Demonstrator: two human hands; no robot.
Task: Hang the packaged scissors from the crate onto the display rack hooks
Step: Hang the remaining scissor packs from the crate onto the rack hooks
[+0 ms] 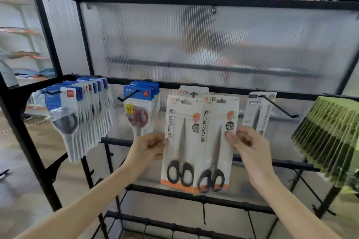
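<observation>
Two white-and-orange packs of black-handled scissors are held up in front of the black display rack (194,85). My left hand (149,146) pinches the left pack (179,141) at its left edge. My right hand (245,141) pinches the right pack (214,145) at its right edge. The right pack overlaps the left one slightly. Behind their tops another pack of the same kind (193,91) hangs at the rail. The crate is out of view.
Blue-topped scissor packs hang in a thick row (81,114) at left and a smaller bunch (140,106) beside it. A slim grey pack (258,112) hangs on a long hook (279,106) to the right. Green packs (330,137) fill the far right. Lower rails carry bare hooks.
</observation>
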